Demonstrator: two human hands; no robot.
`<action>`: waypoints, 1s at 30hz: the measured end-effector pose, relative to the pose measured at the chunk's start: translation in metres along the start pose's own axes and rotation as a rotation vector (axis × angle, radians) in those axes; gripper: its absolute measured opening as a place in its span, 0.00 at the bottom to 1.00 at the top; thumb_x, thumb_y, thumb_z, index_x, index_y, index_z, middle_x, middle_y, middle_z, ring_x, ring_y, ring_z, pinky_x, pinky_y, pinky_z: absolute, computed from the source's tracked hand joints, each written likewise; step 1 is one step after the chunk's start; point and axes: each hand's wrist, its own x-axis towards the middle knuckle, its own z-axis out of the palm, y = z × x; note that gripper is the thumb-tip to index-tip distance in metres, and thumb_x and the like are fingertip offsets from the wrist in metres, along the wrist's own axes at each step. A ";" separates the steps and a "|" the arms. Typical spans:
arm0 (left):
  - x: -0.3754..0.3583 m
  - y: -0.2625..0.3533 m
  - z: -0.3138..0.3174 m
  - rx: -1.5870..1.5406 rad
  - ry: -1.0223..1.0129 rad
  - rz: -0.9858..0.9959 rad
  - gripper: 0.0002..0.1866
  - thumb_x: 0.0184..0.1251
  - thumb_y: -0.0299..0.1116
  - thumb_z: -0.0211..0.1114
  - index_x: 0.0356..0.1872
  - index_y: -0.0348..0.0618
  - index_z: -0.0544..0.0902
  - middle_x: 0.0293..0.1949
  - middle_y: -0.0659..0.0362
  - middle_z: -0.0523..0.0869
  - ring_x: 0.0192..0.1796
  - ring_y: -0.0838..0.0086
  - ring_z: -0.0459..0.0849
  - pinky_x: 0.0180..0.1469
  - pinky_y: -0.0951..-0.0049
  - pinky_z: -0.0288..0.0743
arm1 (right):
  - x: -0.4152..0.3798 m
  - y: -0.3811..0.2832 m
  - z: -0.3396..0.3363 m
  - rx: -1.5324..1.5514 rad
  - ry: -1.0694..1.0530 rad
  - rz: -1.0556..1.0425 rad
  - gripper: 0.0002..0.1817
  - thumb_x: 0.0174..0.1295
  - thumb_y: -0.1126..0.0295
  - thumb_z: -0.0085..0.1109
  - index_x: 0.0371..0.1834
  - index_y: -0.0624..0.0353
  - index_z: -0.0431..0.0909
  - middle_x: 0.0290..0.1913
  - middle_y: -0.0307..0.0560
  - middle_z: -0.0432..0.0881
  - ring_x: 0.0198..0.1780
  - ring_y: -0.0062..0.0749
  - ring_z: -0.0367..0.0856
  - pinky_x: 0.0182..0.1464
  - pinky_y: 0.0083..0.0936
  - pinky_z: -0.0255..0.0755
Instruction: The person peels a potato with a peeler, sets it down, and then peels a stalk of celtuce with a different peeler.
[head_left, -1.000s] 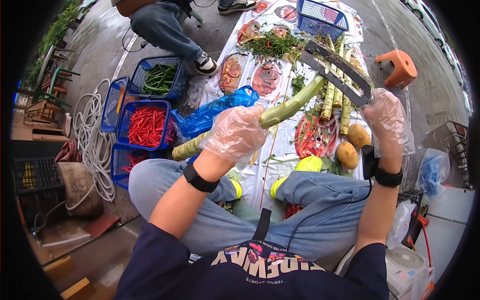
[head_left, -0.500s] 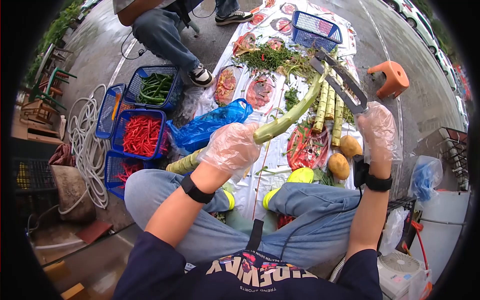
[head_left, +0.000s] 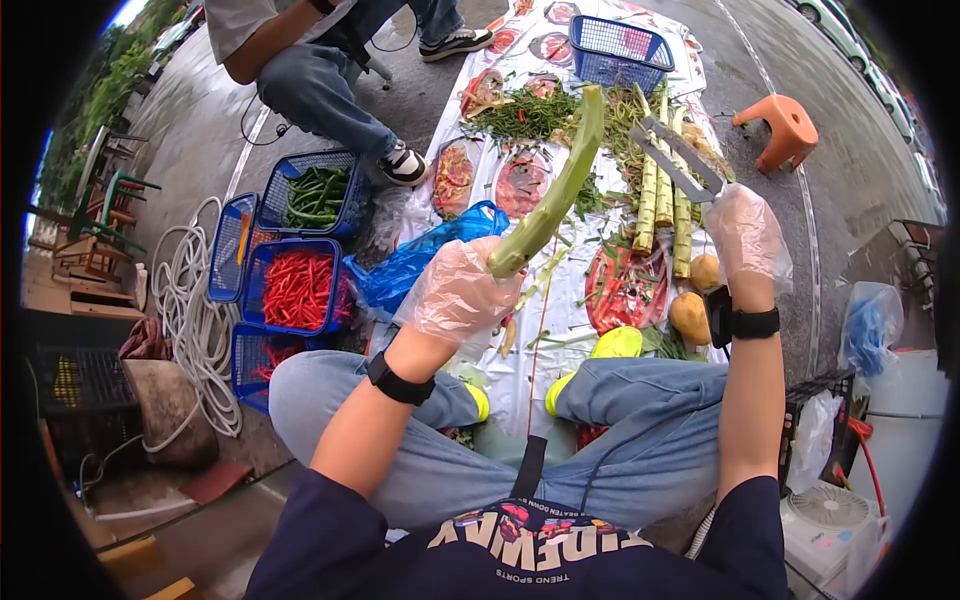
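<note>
My left hand, in a clear plastic glove, is closed round the lower end of a long, pale green peeled stem, which looks like celtuce. The stem points up and away from me, slightly curved. To the right, my gloved right hand grips a wide metal peeler with a two-armed frame. The peeler is apart from the stem and hangs over several ringed green stalks lying on the sheet. Two potatoes rest below my right hand.
Blue baskets hold red chillies and green peppers at left, beside a blue plastic bag. Green peelings litter the printed sheet. A blue basket, an orange stool and a seated person are further off.
The stem has swung to a steeper angle, its far end moving left and away from the peeler. The peeler no longer overlaps the stem. The whole view has shifted slightly.
</note>
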 end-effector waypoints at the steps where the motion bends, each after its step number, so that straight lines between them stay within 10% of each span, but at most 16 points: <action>1: 0.001 -0.002 0.002 -0.001 0.022 0.041 0.05 0.57 0.34 0.65 0.30 0.44 0.82 0.23 0.48 0.81 0.26 0.49 0.81 0.29 0.55 0.75 | -0.006 0.011 0.008 -0.235 0.013 -0.020 0.12 0.62 0.62 0.58 0.29 0.60 0.80 0.25 0.54 0.81 0.29 0.50 0.81 0.33 0.38 0.72; 15: -0.002 -0.012 0.003 0.111 0.014 0.009 0.05 0.53 0.32 0.66 0.30 0.43 0.82 0.24 0.49 0.82 0.27 0.50 0.81 0.30 0.58 0.75 | -0.007 -0.001 0.017 -0.287 -0.209 -0.075 0.15 0.61 0.59 0.60 0.32 0.61 0.80 0.25 0.52 0.81 0.27 0.42 0.78 0.32 0.35 0.70; 17: 0.001 -0.015 0.008 0.089 0.058 0.105 0.05 0.53 0.32 0.64 0.25 0.43 0.80 0.22 0.47 0.79 0.25 0.48 0.79 0.29 0.55 0.75 | 0.002 -0.028 0.004 0.255 -0.147 -0.081 0.12 0.61 0.61 0.62 0.33 0.61 0.81 0.30 0.56 0.84 0.34 0.54 0.83 0.37 0.38 0.75; 23: 0.003 0.008 -0.002 -0.019 -0.025 0.035 0.08 0.56 0.34 0.66 0.29 0.42 0.78 0.22 0.47 0.80 0.27 0.47 0.80 0.29 0.55 0.75 | -0.004 -0.080 -0.028 0.461 -0.074 0.032 0.17 0.65 0.59 0.65 0.40 0.66 0.83 0.27 0.51 0.86 0.22 0.29 0.73 0.32 0.30 0.72; 30: -0.009 0.010 0.009 -0.437 0.043 0.097 0.36 0.52 0.52 0.79 0.52 0.42 0.69 0.35 0.52 0.80 0.34 0.59 0.82 0.40 0.65 0.76 | -0.012 -0.102 -0.029 0.733 -0.276 0.210 0.16 0.68 0.59 0.63 0.35 0.65 0.81 0.19 0.32 0.74 0.22 0.13 0.65 0.24 0.21 0.59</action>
